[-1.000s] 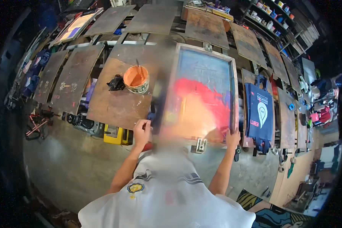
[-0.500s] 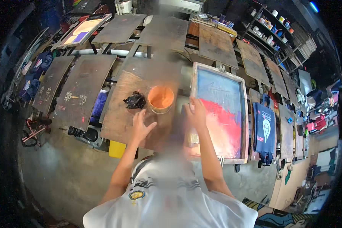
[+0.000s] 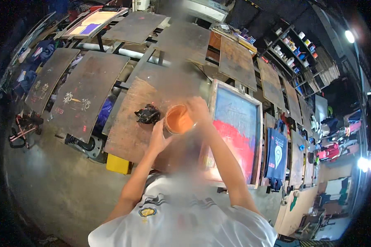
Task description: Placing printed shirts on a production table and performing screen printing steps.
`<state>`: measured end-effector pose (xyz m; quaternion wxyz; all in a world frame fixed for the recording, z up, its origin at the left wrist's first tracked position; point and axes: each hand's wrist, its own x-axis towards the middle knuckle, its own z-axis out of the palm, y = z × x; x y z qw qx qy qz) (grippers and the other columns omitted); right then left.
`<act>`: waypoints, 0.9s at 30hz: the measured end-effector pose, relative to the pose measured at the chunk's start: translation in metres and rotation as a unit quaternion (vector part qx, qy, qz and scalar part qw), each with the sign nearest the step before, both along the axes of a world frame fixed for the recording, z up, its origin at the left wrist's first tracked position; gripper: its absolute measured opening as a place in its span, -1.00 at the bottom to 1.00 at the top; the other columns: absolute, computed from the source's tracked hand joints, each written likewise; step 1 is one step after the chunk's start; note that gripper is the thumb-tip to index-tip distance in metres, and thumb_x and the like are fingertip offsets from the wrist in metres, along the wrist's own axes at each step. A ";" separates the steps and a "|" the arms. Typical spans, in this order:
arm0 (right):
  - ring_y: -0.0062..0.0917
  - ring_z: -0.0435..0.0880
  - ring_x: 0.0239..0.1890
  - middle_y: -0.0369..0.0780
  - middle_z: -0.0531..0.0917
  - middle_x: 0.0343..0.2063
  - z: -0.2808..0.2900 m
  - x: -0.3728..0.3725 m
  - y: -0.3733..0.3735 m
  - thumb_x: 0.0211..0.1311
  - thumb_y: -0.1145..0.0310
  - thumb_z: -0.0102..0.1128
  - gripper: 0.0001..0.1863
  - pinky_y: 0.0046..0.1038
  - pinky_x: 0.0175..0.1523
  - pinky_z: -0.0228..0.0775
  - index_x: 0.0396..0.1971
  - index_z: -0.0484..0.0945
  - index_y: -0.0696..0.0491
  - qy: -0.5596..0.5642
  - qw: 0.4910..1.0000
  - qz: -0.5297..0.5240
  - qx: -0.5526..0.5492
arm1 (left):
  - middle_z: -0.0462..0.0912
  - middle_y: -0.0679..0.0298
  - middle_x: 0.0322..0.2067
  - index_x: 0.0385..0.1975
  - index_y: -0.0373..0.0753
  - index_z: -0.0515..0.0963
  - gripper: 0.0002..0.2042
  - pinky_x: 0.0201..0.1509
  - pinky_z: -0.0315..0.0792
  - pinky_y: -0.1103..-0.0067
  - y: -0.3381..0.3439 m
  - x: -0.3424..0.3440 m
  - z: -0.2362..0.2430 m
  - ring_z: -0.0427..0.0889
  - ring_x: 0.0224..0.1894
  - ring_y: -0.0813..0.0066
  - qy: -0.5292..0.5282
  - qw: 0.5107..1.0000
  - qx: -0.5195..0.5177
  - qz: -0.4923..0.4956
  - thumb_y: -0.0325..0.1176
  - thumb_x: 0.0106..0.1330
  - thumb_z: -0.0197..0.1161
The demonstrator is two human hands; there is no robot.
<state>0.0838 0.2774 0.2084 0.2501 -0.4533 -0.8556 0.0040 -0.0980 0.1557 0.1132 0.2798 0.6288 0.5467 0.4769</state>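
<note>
Past the near edge of the bench [image 3: 125, 142], the left hand [image 3: 158, 140], thumb spread from fingers, cups the near-left side of a tub [image 3: 170, 126]. Well in from that edge, the tub contains orange paint [image 3: 179, 118]. The right hand [image 3: 198, 109] arches over its right rim, grip unclear. Far off, shelves [image 3: 293, 48] carry assorted containers.

A worn wooden board [image 3: 127, 136] is seen.
On it a crumpled black bundle [image 3: 147, 114] is laid; at the bundle's three o'clock, a bucket [image 3: 180, 119] is seen, its base hidden.
</note>
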 end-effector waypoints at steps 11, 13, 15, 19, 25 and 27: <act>-0.24 0.56 -0.27 -0.19 0.61 -0.41 0.086 0.033 -0.062 0.07 0.43 0.36 -0.85 -0.24 -0.13 0.36 -0.33 0.63 0.09 0.110 0.993 0.049 0.008 | 0.48 0.01 0.08 0.23 -0.36 0.32 -0.22 0.25 0.35 0.32 -0.006 0.023 -0.004 0.46 0.16 0.09 -0.067 0.997 -0.009 0.028 -0.27 -0.01 0.56; -0.26 0.61 -0.35 -0.17 0.66 -0.42 0.108 0.032 -0.068 0.02 0.49 0.40 -0.83 -0.28 -0.20 0.41 -0.34 0.65 0.12 0.119 0.990 0.051 0.062 | 0.48 0.00 0.07 0.23 -0.35 0.32 -0.24 0.24 0.35 0.32 -0.009 0.022 -0.005 0.47 0.14 0.08 -0.038 0.999 -0.016 0.026 -0.29 0.00 0.55; -0.30 0.62 -0.36 -0.17 0.67 -0.42 0.121 0.039 -0.073 0.02 0.50 0.41 -0.82 -0.32 -0.21 0.42 -0.33 0.65 0.12 0.135 0.988 0.037 0.065 | 0.48 0.00 0.07 0.23 -0.34 0.33 -0.25 0.23 0.36 0.32 -0.012 0.021 -0.003 0.48 0.12 0.08 -0.010 0.999 -0.022 0.028 -0.30 0.01 0.53; -0.41 0.63 -0.37 -0.19 0.66 -0.43 0.141 0.052 -0.085 0.02 0.57 0.42 -0.81 -0.44 -0.20 0.42 -0.32 0.64 0.14 0.186 0.980 -0.011 0.071 | 0.51 0.02 0.04 0.23 -0.30 0.33 -0.30 0.19 0.38 0.32 -0.025 0.017 -0.002 0.51 0.07 0.09 -0.003 0.998 -0.056 0.013 -0.34 0.06 0.49; -0.50 0.64 -0.33 -0.19 0.67 -0.42 0.152 0.067 -0.094 0.08 0.58 0.39 -0.83 -0.51 -0.15 0.42 -0.30 0.63 0.17 0.258 0.961 -0.090 0.041 | 0.54 0.08 0.00 0.19 -0.25 0.39 -0.41 0.13 0.43 0.36 -0.040 -0.002 -0.016 0.54 0.01 0.17 -0.006 0.998 -0.062 0.028 -0.39 0.12 0.43; -0.53 0.62 -0.33 -0.21 0.67 -0.41 0.146 0.074 -0.092 0.11 0.57 0.37 -0.83 -0.52 -0.14 0.42 -0.28 0.63 0.18 0.269 0.957 -0.094 0.046 | 0.55 0.09 -0.01 0.18 -0.24 0.41 -0.43 0.12 0.43 0.38 -0.043 -0.008 -0.022 0.55 0.00 0.20 -0.013 0.997 -0.065 0.034 -0.40 0.13 0.42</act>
